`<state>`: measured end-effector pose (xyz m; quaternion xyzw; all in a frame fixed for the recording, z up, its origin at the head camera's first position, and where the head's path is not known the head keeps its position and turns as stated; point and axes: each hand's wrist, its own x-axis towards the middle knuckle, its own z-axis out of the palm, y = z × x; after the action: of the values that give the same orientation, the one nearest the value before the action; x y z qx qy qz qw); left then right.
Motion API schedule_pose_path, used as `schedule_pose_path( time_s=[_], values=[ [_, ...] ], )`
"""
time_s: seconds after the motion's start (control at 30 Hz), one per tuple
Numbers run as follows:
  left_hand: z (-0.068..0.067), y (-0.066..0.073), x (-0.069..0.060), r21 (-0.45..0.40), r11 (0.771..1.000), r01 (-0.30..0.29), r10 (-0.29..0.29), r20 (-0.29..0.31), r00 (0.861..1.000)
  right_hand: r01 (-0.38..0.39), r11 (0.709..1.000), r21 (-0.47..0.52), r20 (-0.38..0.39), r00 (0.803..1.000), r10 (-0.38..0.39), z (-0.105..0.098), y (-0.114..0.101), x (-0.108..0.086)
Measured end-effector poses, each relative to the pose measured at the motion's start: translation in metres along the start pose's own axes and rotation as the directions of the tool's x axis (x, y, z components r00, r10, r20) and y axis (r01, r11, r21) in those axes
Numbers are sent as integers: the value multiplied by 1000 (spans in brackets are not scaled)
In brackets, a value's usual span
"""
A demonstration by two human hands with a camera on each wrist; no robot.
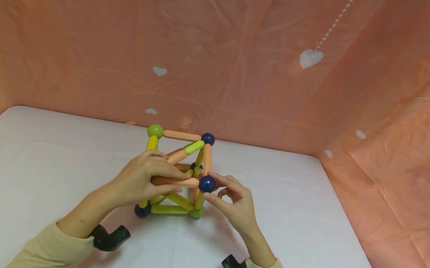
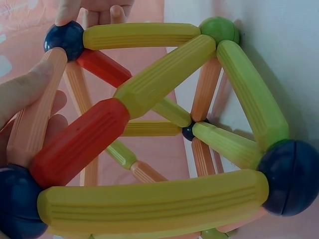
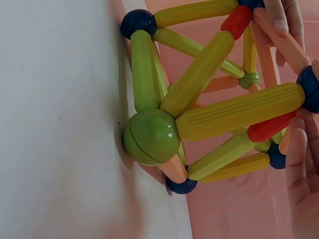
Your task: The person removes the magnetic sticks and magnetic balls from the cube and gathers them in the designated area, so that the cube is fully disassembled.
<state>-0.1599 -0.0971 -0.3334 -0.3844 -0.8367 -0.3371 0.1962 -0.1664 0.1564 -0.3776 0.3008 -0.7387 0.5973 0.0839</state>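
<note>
A cube-like frame of ridged rods and balls (image 1: 170,210) stands on the table, built from yellow, green, peach and red pieces. My left hand (image 1: 148,172) grips the peach rod (image 2: 37,117) along its top front edge, fingers on one side and thumb on the other. At the right end of that rod, my right hand (image 1: 235,201) pinches a dark blue ball (image 1: 207,184) between thumb and fingers. In the left wrist view, a red-and-yellow diagonal (image 2: 82,142) crosses one side. A green ball (image 3: 152,137) sits at a lower corner in the right wrist view. My left palm hides the top front left corner in the head view.
White cloth covers the table (image 1: 304,263). Behind and to the right hangs an orange sheet (image 1: 231,61) with white hearts. Dark wrist devices stick out from both sleeves, one at the left wrist (image 1: 110,237) and one at the right wrist (image 1: 234,266).
</note>
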Motion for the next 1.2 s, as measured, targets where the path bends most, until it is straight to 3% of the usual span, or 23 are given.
schedule_pose_path(
  time_s=[0.5, 1.2],
  values=[
    [0, 0, 1, -5, 1000, -9, 9, -5, 1000, 114, 993, 16, -11, 993, -114, 0, 2, 1],
    [1, -1, -1, 10, 1000, -28, 28, -11, 1000, 94, 995, 14, -34, 995, -94, 2, -2, -1]
  ],
)
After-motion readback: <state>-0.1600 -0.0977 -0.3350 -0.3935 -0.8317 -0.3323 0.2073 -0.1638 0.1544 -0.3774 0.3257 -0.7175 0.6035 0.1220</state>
